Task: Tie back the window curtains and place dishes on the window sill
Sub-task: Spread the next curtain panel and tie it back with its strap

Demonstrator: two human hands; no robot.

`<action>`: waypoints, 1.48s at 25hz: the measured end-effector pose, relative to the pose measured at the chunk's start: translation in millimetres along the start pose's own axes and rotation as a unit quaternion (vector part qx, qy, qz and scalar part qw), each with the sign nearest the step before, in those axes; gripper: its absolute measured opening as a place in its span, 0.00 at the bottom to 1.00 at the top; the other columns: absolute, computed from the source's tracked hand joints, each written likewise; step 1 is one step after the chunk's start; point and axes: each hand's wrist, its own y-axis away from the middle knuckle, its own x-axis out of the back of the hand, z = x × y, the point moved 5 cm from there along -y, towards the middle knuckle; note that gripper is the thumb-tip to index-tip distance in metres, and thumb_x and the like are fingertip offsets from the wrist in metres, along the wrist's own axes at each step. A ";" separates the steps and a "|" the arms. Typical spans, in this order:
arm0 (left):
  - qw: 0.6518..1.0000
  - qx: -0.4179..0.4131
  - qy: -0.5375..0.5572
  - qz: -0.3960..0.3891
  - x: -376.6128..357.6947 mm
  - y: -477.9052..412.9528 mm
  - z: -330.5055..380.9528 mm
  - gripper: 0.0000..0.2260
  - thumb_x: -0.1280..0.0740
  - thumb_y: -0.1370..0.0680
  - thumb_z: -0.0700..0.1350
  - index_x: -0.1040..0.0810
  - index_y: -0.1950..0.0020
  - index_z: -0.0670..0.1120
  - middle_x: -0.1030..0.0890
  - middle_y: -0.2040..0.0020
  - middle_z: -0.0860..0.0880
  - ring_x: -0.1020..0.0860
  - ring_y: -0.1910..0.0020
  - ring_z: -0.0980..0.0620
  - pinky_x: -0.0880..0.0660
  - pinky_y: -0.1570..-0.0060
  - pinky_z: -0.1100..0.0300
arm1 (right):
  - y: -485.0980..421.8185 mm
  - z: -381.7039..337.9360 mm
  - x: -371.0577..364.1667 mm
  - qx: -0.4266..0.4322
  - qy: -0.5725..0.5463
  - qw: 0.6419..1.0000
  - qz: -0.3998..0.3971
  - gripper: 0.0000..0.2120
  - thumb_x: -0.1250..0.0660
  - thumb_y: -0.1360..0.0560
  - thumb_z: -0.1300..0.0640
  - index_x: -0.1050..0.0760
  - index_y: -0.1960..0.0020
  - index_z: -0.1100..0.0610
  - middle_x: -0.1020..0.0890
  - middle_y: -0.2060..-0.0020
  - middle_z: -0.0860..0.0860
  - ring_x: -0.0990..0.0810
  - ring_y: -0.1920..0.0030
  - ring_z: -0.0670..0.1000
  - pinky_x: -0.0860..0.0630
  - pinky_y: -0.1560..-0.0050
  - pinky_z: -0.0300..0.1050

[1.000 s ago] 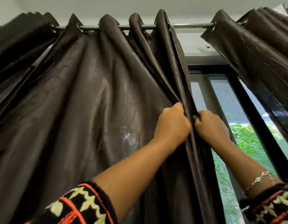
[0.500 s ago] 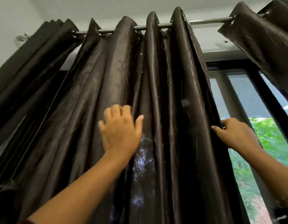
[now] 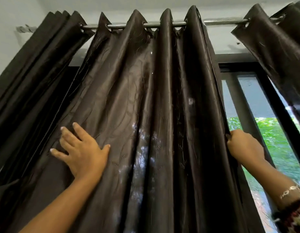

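Observation:
A dark brown glossy curtain (image 3: 146, 98) hangs in folds from a metal rod (image 3: 162, 24) and fills most of the view. My left hand (image 3: 82, 152) lies flat on the curtain's left part, fingers spread and pointing up-left. My right hand (image 3: 243, 145) grips the curtain's right edge, fingers curled round the fabric. A second brown curtain panel (image 3: 280, 52) hangs at the upper right. No dishes or window sill are in view.
Another bunched dark curtain (image 3: 36, 64) hangs at the far left against a white wall. Behind the right edge stands a black window frame (image 3: 277, 106) with glass and green foliage (image 3: 277, 140) outside. The white ceiling runs above the rod.
My left hand let go of the curtain edge and slid left across the fabric, now flat and spread. My right hand keeps its hold on the edge, and the curtain is spread wider.

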 end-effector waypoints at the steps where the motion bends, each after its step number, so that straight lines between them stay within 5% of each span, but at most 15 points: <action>1: 1.000 0.002 0.008 0.005 1.6 0.2 -5.7 0.45 0.27 0.32 0.52 0.51 0.26 0.38 0.44 0.28 0.33 0.44 0.30 0.33 0.48 0.35 0.32 | 2.7 -3.1 0.7 0.001 0.001 1.000 0.002 0.07 0.42 0.24 0.60 0.27 0.57 0.61 0.20 0.57 0.62 0.24 0.59 0.62 0.35 0.63 0.47; 7: 0.998 -0.062 -0.004 -0.014 0.8 12.3 -13.8 0.24 0.35 0.26 0.56 0.29 0.37 0.41 0.24 0.42 0.39 0.27 0.44 0.37 0.30 0.53 0.45 | 13.4 -20.9 9.5 0.021 0.034 0.999 -0.001 0.08 0.42 0.24 0.62 0.32 0.62 0.59 0.31 0.70 0.53 0.32 0.68 0.56 0.40 0.70 0.44; 9: 0.996 -0.087 0.033 -0.001 2.7 18.9 -8.7 0.13 0.38 0.23 0.49 0.23 0.48 0.40 0.22 0.51 0.40 0.23 0.55 0.37 0.34 0.65 0.53 | 14.5 -22.1 14.5 0.023 0.038 0.999 -0.004 0.08 0.42 0.24 0.61 0.33 0.62 0.59 0.32 0.71 0.53 0.32 0.68 0.56 0.39 0.69 0.45; 13: 0.988 -0.148 0.042 -0.031 0.1 32.1 11.8 0.11 0.40 0.21 0.45 0.24 0.60 0.43 0.21 0.63 0.44 0.22 0.64 0.40 0.42 0.73 0.60 | 13.6 -17.0 20.1 0.024 0.039 0.999 -0.005 0.08 0.42 0.25 0.61 0.32 0.62 0.59 0.31 0.70 0.54 0.31 0.65 0.58 0.37 0.66 0.46; 16: 0.973 -0.211 0.018 -0.088 -14.0 48.9 46.9 0.11 0.43 0.20 0.47 0.26 0.59 0.46 0.20 0.61 0.45 0.21 0.60 0.43 0.38 0.69 0.59 | 13.1 -10.5 17.4 0.033 0.040 0.999 -0.011 0.11 0.43 0.25 0.62 0.35 0.67 0.57 0.31 0.71 0.52 0.32 0.68 0.56 0.41 0.71 0.44; 21: 0.948 -0.282 0.049 -0.139 -32.0 83.8 125.5 0.06 0.42 0.22 0.42 0.27 0.55 0.46 0.22 0.60 0.47 0.24 0.58 0.43 0.38 0.64 0.57 | 15.4 -10.3 8.4 0.049 0.029 0.998 -0.022 0.15 0.43 0.25 0.61 0.41 0.69 0.53 0.25 0.66 0.53 0.28 0.63 0.57 0.37 0.65 0.45; 24: 0.928 -0.316 0.082 -0.182 -35.7 116.8 180.7 0.06 0.42 0.24 0.41 0.26 0.52 0.43 0.22 0.52 0.40 0.25 0.51 0.38 0.40 0.61 0.55 | 12.2 0.6 8.4 0.065 0.018 0.997 -0.027 0.13 0.43 0.26 0.63 0.38 0.69 0.55 0.33 0.72 0.50 0.32 0.68 0.55 0.40 0.71 0.44; 27: 0.906 -0.343 0.120 -0.216 -38.0 153.4 226.1 0.06 0.42 0.24 0.41 0.26 0.53 0.43 0.22 0.53 0.40 0.25 0.52 0.37 0.39 0.62 0.54 | 1.6 23.3 14.2 0.061 -0.006 0.998 -0.034 0.09 0.44 0.26 0.61 0.30 0.64 0.58 0.33 0.71 0.50 0.31 0.66 0.57 0.38 0.68 0.46; 33: 0.952 -0.282 0.062 -0.104 -28.4 145.0 189.6 0.13 0.46 0.20 0.53 0.27 0.56 0.47 0.19 0.58 0.46 0.21 0.57 0.44 0.40 0.70 0.58 | -2.6 23.1 19.0 0.082 0.002 0.996 -0.027 0.09 0.43 0.25 0.63 0.34 0.64 0.57 0.30 0.70 0.51 0.30 0.65 0.56 0.39 0.70 0.45; 35: 0.960 -0.259 0.102 -0.034 -8.4 133.9 171.3 0.18 0.46 0.22 0.57 0.28 0.62 0.47 0.20 0.63 0.47 0.22 0.62 0.44 0.45 0.73 0.59 | -1.9 23.1 19.3 0.083 -0.007 0.996 -0.019 0.07 0.42 0.23 0.60 0.31 0.60 0.58 0.26 0.66 0.53 0.30 0.65 0.56 0.37 0.68 0.45; 37: 0.952 -0.248 0.173 0.045 6.8 113.7 146.7 0.16 0.40 0.23 0.54 0.24 0.63 0.45 0.21 0.64 0.45 0.24 0.61 0.42 0.40 0.71 0.60 | -0.6 21.3 19.5 0.082 -0.016 0.996 -0.016 0.08 0.43 0.22 0.59 0.32 0.60 0.57 0.22 0.62 0.56 0.30 0.66 0.55 0.39 0.70 0.44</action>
